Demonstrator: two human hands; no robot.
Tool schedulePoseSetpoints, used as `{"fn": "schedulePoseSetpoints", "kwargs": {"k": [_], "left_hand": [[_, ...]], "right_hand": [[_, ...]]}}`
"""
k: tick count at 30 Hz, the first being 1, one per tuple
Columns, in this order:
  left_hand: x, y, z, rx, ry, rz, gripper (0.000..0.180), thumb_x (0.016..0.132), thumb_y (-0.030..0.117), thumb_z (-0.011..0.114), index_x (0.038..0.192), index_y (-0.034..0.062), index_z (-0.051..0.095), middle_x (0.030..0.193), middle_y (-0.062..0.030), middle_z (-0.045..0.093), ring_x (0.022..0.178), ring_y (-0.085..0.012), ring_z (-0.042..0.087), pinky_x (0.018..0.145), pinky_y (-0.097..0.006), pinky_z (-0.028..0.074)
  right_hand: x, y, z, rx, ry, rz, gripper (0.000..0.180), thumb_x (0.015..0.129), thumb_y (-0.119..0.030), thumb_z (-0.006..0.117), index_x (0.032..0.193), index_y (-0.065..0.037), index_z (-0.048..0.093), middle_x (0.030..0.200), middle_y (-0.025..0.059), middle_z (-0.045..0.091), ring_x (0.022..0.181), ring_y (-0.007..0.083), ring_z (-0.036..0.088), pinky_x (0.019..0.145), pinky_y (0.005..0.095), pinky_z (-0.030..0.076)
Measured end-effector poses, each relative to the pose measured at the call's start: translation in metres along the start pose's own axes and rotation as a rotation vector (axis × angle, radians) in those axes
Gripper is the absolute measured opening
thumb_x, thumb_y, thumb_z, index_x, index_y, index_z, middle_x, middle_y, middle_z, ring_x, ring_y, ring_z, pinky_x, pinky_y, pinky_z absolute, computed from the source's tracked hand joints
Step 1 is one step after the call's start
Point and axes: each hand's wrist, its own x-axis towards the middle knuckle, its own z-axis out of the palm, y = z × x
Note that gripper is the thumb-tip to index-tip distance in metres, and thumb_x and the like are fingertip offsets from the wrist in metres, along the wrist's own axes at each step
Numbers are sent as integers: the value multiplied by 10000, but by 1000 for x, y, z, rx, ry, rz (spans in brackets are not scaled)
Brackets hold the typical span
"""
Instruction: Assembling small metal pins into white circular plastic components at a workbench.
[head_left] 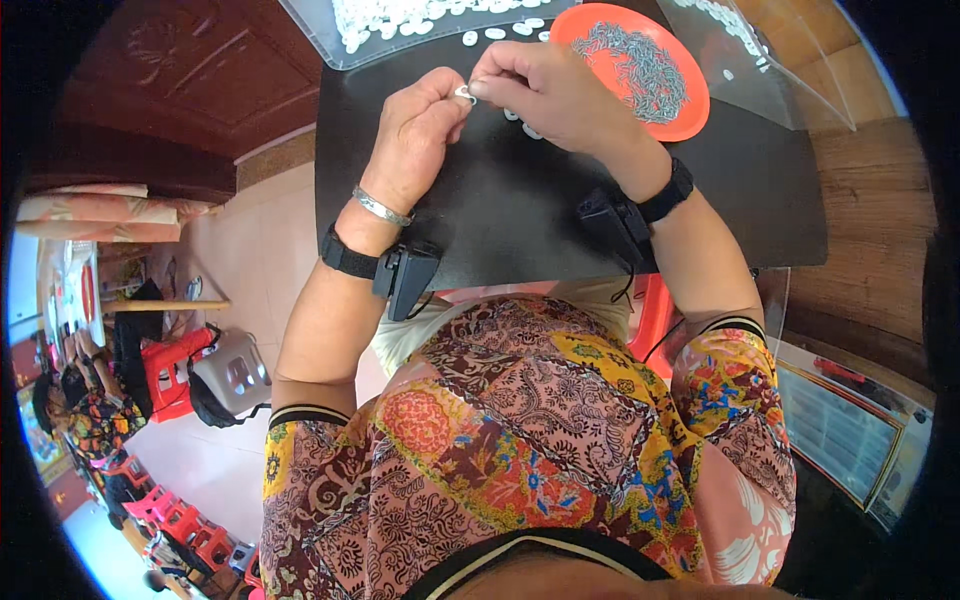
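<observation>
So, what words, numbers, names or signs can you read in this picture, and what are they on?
None that I can read.
Small white piece at the fingertips of the left hand and right hand: too small to tell if it has any.
Orange-red plate: no writing I can make out.
Framed panel at the lower right: too blurred to tell if its faint marks are words.

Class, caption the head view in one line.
Left hand and right hand hold a small white piece above a black table, near a red plate of grey parts.
</observation>
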Motion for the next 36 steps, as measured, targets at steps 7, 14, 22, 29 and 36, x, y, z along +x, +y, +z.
{"fn": "schedulePoseSetpoints", "kwargs": {"k": [7,14,22,29,36], "left_hand": [[-3,-4,3,-12,-10,62,160,831,129,486,704,32,500,598,24,422,554,-71,376,505,-231,303],[0,-6,2,2,10,18,157,830,115,496,698,31,500,596,26,422,548,-68,381,504,-229,305],[17,-11,-16,-246,264,-48,162,838,106,493,676,105,503,551,29,476,446,-55,372,418,-192,281],[16,-14,-20,-206,258,-39,133,869,121,462,749,96,513,576,24,474,467,-53,386,434,-186,290],[17,-15,-17,-256,276,-51,139,834,93,486,699,98,517,554,23,485,434,-48,376,404,-185,278]], "right_hand": [[-2,1,-2,-77,17,-83,176,875,-189,570,799,-30,566,603,-4,487,573,74,451,530,261,387],[2,5,-8,26,-69,28,163,869,-189,573,880,-32,616,676,26,553,624,91,510,588,257,431],[7,22,-36,-279,181,50,218,862,-226,561,896,-29,647,791,83,647,711,185,609,664,297,470],[-5,13,-10,-633,-173,-47,178,775,-186,619,883,-44,633,829,124,628,794,287,610,690,377,475],[-6,13,13,-634,-148,-121,127,789,-162,616,885,-79,618,872,85,595,821,265,612,708,381,490]]}}
